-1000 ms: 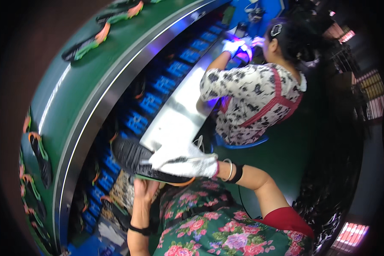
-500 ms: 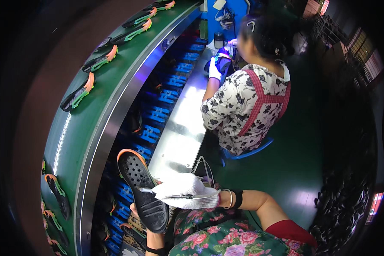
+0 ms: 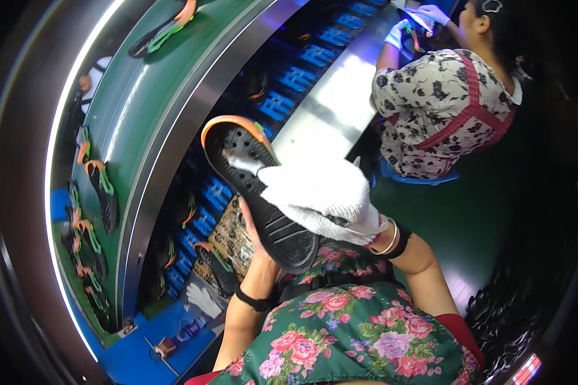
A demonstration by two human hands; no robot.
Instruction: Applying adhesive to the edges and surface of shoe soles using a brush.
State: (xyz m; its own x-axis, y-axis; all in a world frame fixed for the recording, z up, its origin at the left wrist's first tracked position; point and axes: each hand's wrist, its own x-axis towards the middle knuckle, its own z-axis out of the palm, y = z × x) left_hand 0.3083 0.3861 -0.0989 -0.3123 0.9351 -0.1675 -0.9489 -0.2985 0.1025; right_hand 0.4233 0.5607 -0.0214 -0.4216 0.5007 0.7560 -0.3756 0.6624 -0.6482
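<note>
Black sole (image 3: pixel 245 185) beneath right hand (image 3: pixel 320 197)

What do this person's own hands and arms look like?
The right hand wears a white knit glove, with a pale bangle at the wrist, a black forearm band and a dark red sleeve. The left hand is ungloved, with a black band above the wrist.

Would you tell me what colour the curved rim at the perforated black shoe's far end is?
The curved rim is mainly orange; it shows best in the head view.
</note>
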